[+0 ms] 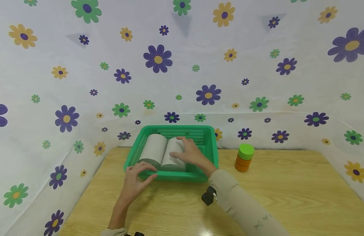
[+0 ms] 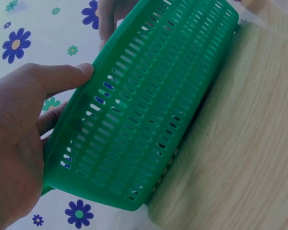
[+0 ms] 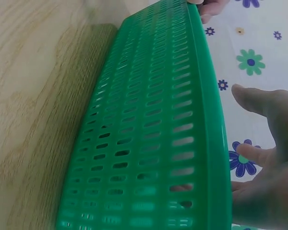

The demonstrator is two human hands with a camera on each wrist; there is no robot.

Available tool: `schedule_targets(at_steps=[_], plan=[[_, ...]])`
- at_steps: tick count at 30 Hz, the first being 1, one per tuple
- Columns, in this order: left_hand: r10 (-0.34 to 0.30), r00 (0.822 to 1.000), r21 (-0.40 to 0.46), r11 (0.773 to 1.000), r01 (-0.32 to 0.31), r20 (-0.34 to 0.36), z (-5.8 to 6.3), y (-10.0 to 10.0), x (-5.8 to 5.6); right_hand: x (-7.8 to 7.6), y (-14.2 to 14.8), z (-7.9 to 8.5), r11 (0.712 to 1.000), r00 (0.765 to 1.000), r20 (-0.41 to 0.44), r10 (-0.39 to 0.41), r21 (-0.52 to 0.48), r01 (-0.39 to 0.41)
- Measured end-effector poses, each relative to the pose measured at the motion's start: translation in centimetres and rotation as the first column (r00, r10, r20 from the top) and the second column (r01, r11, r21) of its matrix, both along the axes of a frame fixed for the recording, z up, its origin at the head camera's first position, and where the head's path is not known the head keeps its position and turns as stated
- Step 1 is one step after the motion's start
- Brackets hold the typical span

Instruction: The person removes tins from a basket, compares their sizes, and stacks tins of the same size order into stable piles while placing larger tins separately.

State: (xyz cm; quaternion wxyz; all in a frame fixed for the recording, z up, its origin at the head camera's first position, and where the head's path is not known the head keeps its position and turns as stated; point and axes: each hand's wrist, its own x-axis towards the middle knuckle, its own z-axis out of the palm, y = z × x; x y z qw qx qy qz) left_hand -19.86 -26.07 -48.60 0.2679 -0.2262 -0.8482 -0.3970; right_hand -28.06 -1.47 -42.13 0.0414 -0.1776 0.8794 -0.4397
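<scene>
A green slotted plastic basket (image 1: 182,177) stands at the back of the table. Inside it, two thick white cylinders, like paper rolls, lie side by side: the left one (image 1: 153,147) and the right one (image 1: 173,162). My left hand (image 1: 134,182) holds the near rim toward the left corner; in the left wrist view its thumb (image 2: 85,69) presses the rim's outer side, with other fingers behind the rim. Above the right cylinder my right hand (image 1: 190,152) reaches in over the basket, thumb and fingers spread apart. The right wrist view shows that hand beyond the rim (image 3: 216,129).
An orange jar (image 1: 243,162) with a bright green lid stands on the wooden table (image 1: 276,190), right of the basket. Behind and at the sides hangs a white flower-print cloth (image 1: 176,75). A black device (image 1: 209,195) sits at the right sleeve's cuff.
</scene>
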Motion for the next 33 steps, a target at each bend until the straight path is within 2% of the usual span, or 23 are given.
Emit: schedule_targets(at_steps=[11,13,17,23,28,33], plan=[[0.004,1.0,0.0,1.0,-0.004,-0.002,0.0,0.0,-0.2,-1.5,-1.3,-0.7,0.995,0.998,0.049,-0.028,0.1,0.023],[0.003,1.0,0.002,1.0,-0.003,-0.004,-0.1,-0.1,-0.2,-1.7,-1.4,-0.9,0.995,0.997,0.067,-0.035,0.099,0.029],[-0.001,1.0,0.006,1.0,0.001,-0.002,-0.2,-0.1,-0.2,-1.7,-1.4,-0.9,0.998,0.993,0.102,-0.062,0.036,0.058],[-0.004,1.0,0.009,1.0,0.004,0.005,-0.4,-0.1,-0.2,-3.1,-1.2,-2.4,0.994,0.964,0.249,-0.096,-0.026,0.105],[0.0,1.0,0.004,1.0,0.0,0.0,-0.4,-0.1,-0.2,-4.1,-1.2,-3.6,0.984,0.939,0.335,-0.079,-0.122,0.126],[0.001,1.0,0.001,1.0,-0.001,-0.012,-0.2,0.0,-0.2,-3.6,-1.2,-3.1,0.965,0.9,0.436,-0.025,-0.225,0.136]])
